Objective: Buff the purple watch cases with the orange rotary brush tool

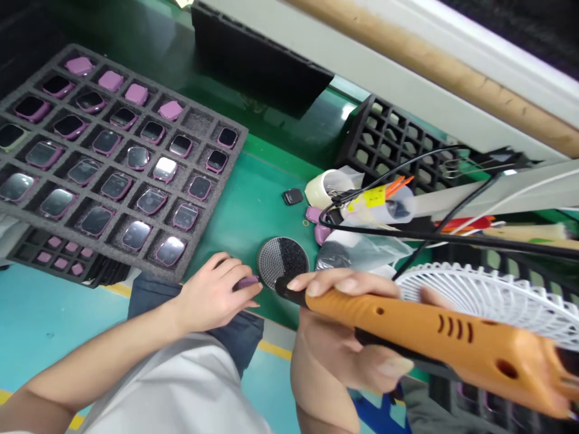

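I saw a long orange tool (407, 322) with a black front end (292, 293) and little slits in its side. It slanted across the right hand (332, 340). A small purple piece (246, 282) was in the left hand (217, 292), low by the green table (235, 199), mostly hidden under the fingers.

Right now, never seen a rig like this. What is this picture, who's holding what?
There's no machine arm: these are one person's bare hands, seen from a single camera worn on the head, looking forward and down. The right hand grips an orange handheld tool; its dark tip overlaps a round disc in view. The left hand holds a purple piece, mostly hidden by fingers. On the green surface, a grey tray carries watch-like pieces.
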The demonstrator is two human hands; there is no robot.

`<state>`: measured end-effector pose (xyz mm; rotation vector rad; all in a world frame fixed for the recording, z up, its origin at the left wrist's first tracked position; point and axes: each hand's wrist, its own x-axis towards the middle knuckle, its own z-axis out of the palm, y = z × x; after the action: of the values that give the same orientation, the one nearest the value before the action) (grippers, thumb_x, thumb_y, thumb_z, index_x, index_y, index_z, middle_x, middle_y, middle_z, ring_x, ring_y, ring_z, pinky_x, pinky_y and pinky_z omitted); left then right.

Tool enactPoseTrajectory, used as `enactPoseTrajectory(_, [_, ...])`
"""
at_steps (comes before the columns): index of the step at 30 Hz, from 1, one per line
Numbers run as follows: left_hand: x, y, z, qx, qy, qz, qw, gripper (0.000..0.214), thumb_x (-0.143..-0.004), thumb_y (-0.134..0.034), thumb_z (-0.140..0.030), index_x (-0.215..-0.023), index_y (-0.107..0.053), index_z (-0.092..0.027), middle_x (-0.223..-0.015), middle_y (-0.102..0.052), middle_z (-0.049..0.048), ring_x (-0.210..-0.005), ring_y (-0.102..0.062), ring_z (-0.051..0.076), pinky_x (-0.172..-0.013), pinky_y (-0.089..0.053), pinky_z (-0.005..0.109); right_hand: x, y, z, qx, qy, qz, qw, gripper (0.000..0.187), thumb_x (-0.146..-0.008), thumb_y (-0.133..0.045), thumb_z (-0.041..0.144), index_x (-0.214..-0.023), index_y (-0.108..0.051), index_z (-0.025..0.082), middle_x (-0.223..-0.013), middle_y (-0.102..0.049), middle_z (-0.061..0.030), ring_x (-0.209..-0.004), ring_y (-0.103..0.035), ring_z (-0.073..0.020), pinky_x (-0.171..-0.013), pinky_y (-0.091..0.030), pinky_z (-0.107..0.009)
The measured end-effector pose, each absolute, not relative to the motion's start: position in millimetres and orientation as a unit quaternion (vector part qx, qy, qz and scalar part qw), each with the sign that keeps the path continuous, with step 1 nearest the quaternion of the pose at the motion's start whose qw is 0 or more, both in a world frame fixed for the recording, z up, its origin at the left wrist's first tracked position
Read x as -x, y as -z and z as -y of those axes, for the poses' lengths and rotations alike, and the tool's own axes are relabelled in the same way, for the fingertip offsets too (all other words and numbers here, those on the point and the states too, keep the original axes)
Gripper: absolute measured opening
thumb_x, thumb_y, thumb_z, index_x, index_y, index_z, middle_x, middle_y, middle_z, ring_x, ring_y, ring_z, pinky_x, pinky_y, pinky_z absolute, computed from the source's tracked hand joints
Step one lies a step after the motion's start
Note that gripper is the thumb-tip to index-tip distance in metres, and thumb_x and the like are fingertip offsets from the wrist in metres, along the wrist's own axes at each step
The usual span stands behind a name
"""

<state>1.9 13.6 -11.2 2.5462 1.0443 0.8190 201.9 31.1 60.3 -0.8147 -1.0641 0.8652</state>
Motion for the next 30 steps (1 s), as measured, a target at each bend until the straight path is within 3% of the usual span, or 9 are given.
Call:
enactPoseTrajectory(3, [0.8,8.9,-13.5,-0.891,-0.255,-0.34,0.162,0.032,-0.106,-0.068,-0.026,-0.137,-0.07,-0.017,-0.139,-0.073,0.0114,-0.127,-0.064,0.032,-0.114,-0.046,0.054,-209.7,-62.8,-33.1,0.4,-0.364,0.477,0.693,0.051,-0.087,-0.08,0.071,-0.103,-0.072,0.024,-0.084,-0.061,0.0032,-0.06,-0.061,-0.0153,-0.055,-0.063,-0.038])
enactPoseTrajectory(6, [1.1,9.3,-13.5,-0.892,-0.25,-0.338,0.169,0.032,-0.104,-0.066,-0.018,-0.135,-0.069,-0.016,-0.14,-0.073,0.011,-0.127,-0.064,0.031,-0.114,-0.045,0.053,-209.4,-55.2,-35.9,0.415,-0.346,0.465,0.702,0.051,-0.089,-0.075,0.074,-0.099,-0.068,0.025,-0.084,-0.057,0.0042,-0.056,-0.059,-0.0135,-0.051,-0.058,-0.034])
enactPoseTrajectory(12, [0.0,5.4,-14.4,-0.888,-0.24,-0.355,0.168,0.03,-0.108,-0.07,-0.038,-0.129,-0.07,-0.016,-0.13,-0.073,0.0122,-0.123,-0.065,0.031,-0.112,-0.047,0.053,-209.0,-39.6,-36.6,0.434,-0.344,0.446,0.703,0.069,-0.085,-0.063,0.092,-0.094,-0.067,0.024,-0.076,-0.054,0.0053,-0.052,-0.055,-0.0135,-0.047,-0.052,-0.032])
enactPoseTrajectory(16, [2.4,1.5,-14.9,-0.891,-0.229,-0.337,0.2,0.029,-0.108,-0.064,-0.03,-0.132,-0.069,-0.015,-0.144,-0.071,0.0128,-0.133,-0.062,0.032,-0.117,-0.044,0.055,-213.9,-38.9,-35.9,0.438,-0.37,0.454,0.682,0.075,-0.08,-0.064,0.097,-0.089,-0.068,0.022,-0.066,-0.058,0.005,-0.048,-0.054,-0.0153,-0.046,-0.051,-0.034])
enactPoseTrajectory(19, [2.3,3.1,-14.6,-0.889,-0.238,-0.338,0.197,0.027,-0.108,-0.062,-0.025,-0.132,-0.07,-0.015,-0.142,-0.073,0.0118,-0.13,-0.064,0.031,-0.117,-0.045,0.055,-213.3,-39.2,-36.6,0.437,-0.374,0.458,0.678,0.076,-0.08,-0.063,0.098,-0.087,-0.067,0.023,-0.061,-0.058,0.0053,-0.046,-0.054,-0.0163,-0.047,-0.051,-0.034])
enactPoseTrajectory(24, [-0.2,7.0,-14.7,-0.883,-0.253,-0.35,0.182,0.023,-0.107,-0.068,-0.033,-0.125,-0.072,-0.017,-0.132,-0.076,0.0121,-0.122,-0.067,0.03,-0.113,-0.049,0.053,-207.6,-34.8,-38.5,0.435,-0.36,0.454,0.689,0.075,-0.083,-0.059,0.098,-0.088,-0.066,0.023,-0.064,-0.055,0.0062,-0.045,-0.05,-0.0143,-0.045,-0.048,-0.032])
enactPoseTrajectory(30, [0.9,4.6,-16.2,-0.889,-0.252,-0.335,0.183,0.025,-0.107,-0.065,-0.025,-0.129,-0.072,-0.017,-0.137,-0.074,0.0126,-0.127,-0.066,0.03,-0.114,-0.049,0.055,-207.0,-36.6,-35.1,0.446,-0.374,0.461,0.67,0.075,-0.078,-0.055,0.102,-0.088,-0.062,0.028,-0.065,-0.046,0.0069,-0.047,-0.046,-0.0141,-0.047,-0.046,-0.033])
